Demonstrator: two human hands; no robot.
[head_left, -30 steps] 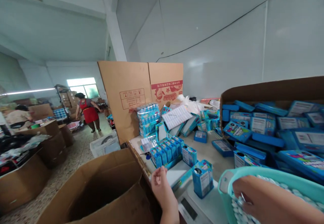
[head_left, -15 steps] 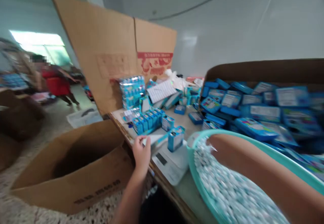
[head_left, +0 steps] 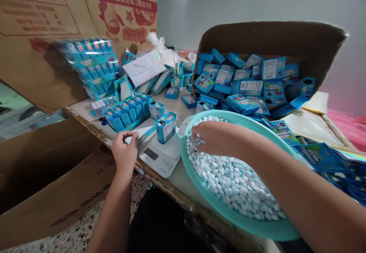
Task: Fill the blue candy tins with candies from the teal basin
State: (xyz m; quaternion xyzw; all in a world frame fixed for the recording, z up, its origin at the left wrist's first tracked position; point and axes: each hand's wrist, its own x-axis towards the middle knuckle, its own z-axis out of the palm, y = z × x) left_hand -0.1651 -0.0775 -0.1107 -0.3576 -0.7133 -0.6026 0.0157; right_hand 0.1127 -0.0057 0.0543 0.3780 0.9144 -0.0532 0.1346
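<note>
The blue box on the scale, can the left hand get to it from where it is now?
Probably yes. The left hand rests at the table edge beside the scale, and the blue box stands upright on it with nothing between them. The right hand is over in the basin, out of the way.

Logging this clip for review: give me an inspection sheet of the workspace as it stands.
Surface: table, crowded.
Job's things: teal basin of white-blue tablets; open blue tin on white scale.
Clutter: tipped carton spilling blue boxes; tray of tins; wrapped packs.
Hands: right hand in the tablets; left hand at the table edge.
Cables: nothing seen.
Surroundings: open carton on speckled floor; cardboard sheet behind.
</note>
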